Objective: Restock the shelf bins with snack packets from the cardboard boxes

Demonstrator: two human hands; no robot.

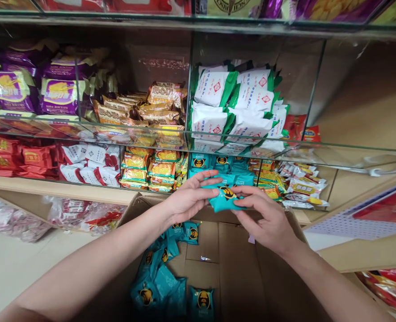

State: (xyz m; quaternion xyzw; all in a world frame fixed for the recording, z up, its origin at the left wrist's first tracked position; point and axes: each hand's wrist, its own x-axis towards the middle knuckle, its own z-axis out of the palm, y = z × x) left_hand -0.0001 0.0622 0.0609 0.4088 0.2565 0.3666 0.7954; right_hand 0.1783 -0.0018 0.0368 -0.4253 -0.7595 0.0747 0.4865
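Between my two hands is a teal snack packet (223,200) with a yellow-and-black emblem. My left hand (191,193) grips its left side, thumb across the front. The fingertips of my right hand (263,214) pinch its right edge. Just behind it, more teal packets (200,162) are stacked in a glass-fronted shelf compartment. Below my hands stands an open cardboard box (231,264). Loose teal packets (161,284) of the same kind lie in it, mostly along its left side.
Glass dividers split the shelf. Beside the teal stack are orange-and-green packets (162,169) on the left and white-and-yellow packets (301,183) to the right. White-and-green bags (214,89) fill a compartment above. A glass shelf edge (218,138) runs just above my hands.
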